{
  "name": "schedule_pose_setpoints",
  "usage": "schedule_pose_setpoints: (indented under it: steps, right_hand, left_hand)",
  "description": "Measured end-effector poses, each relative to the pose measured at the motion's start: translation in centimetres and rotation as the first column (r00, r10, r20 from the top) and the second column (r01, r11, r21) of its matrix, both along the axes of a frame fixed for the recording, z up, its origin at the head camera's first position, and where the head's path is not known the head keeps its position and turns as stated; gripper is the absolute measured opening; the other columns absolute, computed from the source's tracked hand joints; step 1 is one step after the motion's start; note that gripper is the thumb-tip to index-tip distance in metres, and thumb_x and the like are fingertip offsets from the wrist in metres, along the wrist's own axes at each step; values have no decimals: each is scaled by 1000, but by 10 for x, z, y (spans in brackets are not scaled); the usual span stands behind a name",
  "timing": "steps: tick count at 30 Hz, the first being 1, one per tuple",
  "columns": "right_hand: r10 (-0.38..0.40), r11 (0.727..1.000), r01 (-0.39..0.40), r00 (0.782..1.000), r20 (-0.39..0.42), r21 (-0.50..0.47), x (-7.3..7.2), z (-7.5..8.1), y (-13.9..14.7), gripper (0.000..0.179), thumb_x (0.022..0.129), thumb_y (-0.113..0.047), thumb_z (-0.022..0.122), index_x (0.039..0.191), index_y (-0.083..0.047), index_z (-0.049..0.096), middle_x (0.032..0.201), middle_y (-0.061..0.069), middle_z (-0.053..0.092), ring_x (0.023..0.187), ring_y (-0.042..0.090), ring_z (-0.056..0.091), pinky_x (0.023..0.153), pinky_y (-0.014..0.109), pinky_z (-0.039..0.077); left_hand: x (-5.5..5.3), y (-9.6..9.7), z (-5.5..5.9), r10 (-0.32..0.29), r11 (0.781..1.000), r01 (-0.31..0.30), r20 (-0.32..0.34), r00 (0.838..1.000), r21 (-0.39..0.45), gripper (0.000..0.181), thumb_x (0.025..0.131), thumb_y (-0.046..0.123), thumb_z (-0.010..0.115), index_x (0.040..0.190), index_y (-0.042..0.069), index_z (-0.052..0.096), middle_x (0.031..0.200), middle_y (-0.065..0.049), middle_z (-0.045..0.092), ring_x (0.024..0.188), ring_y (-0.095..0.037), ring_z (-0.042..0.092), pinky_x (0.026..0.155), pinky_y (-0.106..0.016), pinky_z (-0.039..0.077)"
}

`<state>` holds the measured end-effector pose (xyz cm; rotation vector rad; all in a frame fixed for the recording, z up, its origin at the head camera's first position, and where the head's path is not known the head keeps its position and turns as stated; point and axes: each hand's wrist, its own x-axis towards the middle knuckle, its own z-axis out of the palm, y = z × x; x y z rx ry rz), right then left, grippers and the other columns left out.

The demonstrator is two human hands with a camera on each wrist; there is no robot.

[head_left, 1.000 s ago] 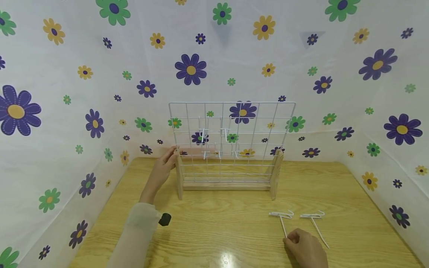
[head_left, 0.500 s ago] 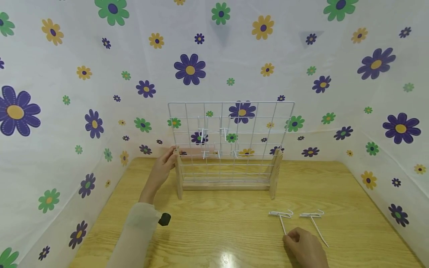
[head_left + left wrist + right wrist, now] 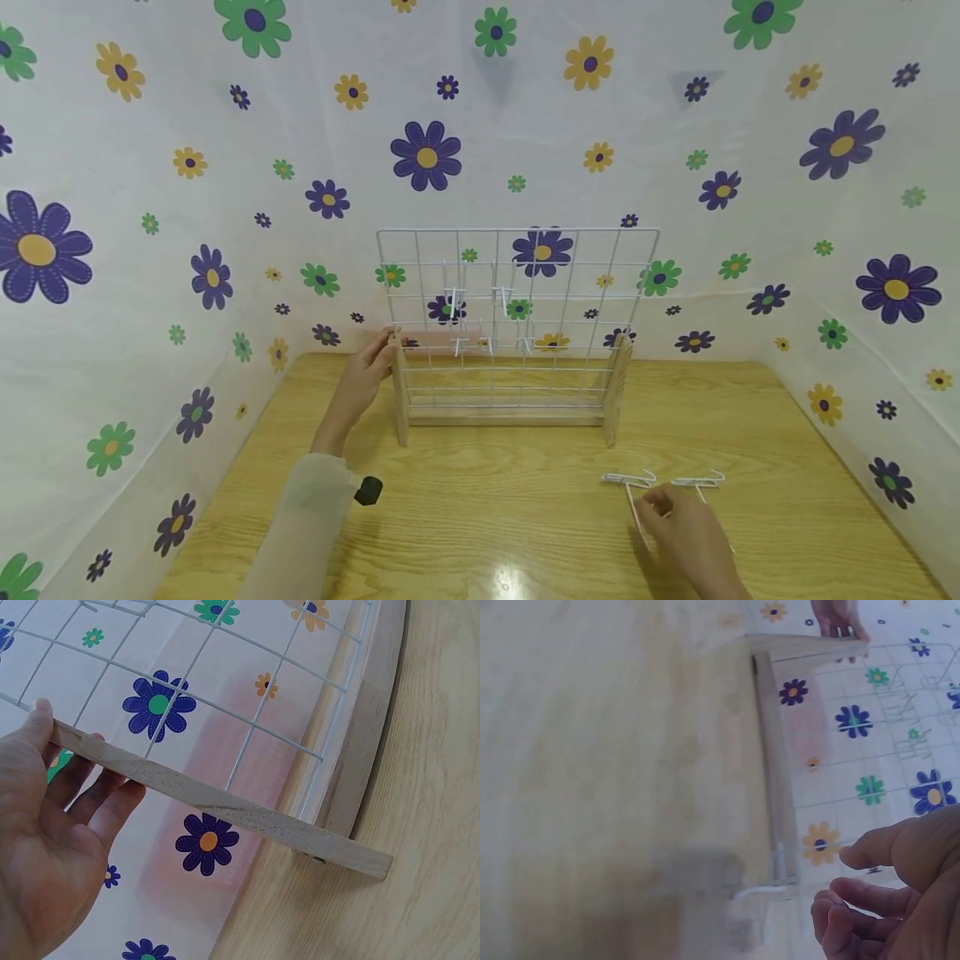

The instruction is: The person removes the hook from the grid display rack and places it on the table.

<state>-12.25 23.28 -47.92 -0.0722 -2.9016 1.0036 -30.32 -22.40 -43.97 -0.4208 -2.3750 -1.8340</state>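
A white wire grid rack (image 3: pixel 517 229) on a wooden stand faces me. My left hand (image 3: pixel 362 383) grips its left wooden upright (image 3: pixel 217 799) near the top, with the thumb on one side and fingers on the other in the left wrist view. My right hand (image 3: pixel 686 529) is beside the stem of a white wire display hook (image 3: pixel 628 480) lying on the table. In the right wrist view its thumb and index finger (image 3: pixel 866 896) stand apart, the other fingers loosely bent. A second display hook (image 3: pixel 697 482) lies to the right, its stem partly hidden by this hand.
Several white hooks (image 3: pixel 454 302) hang on the left and middle of the grid. The rack stands toward the back of the wood-grain table (image 3: pixel 480 508). Flower-printed sheeting (image 3: pixel 555 108) encloses the back and sides. A small black object (image 3: pixel 368 491) is at my left cuff.
My right hand has moved forward along the near hook's stem and now covers part of the second hook's stem. My left hand and the rack have stayed in place.
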Motion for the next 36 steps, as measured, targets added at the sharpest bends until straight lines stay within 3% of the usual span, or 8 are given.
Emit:
schedule_pose_setpoints:
  steps: [7, 17, 24, 36]
  right_hand:
    - [25, 1000, -24, 990, -136, 7, -14, 34, -12, 25, 99, -22, 72, 104, 3, 73, 86, 6, 73, 63, 12, 64, 47, 23, 49]
    - [-10, 998, -3, 972, -234, -57, -29, 74, -32, 25, 100, -23, 69, 111, -1, 72, 90, 3, 73, 71, 13, 65, 54, 25, 51]
    - [13, 995, -52, 921, -390, -91, -37, 96, -51, 14, 98, -15, 71, 103, -3, 74, 84, 3, 72, 68, 13, 62, 54, 23, 50]
    - [97, 976, -189, 824, -558, -110, -49, 131, -91, 13, 93, -6, 77, 104, -1, 74, 83, 4, 70, 70, 14, 62, 55, 21, 51]
  left_hand:
    - [0, 1, 2, 12, 1000, -12, 11, 1000, -13, 61, 112, 39, 44, 162, 7, 33, 167, -11, 31, 146, -37, 41, 112, -46, 46]
    - [0, 2, 2, 12, 1000, -12, 5, 1000, -3, 58, 113, 36, 43, 162, 8, 33, 167, -11, 31, 146, -37, 40, 112, -48, 45]
    - [1, 2, 3, 13, 1000, -13, 13, 1000, -10, 58, 112, 38, 43, 162, 10, 34, 167, -9, 31, 146, -37, 41, 112, -47, 45]
    - [0, 0, -1, 7, 1000, -7, 1, 1000, -14, 58, 112, 39, 44, 162, 11, 35, 167, -10, 32, 145, -38, 42, 112, -48, 45]
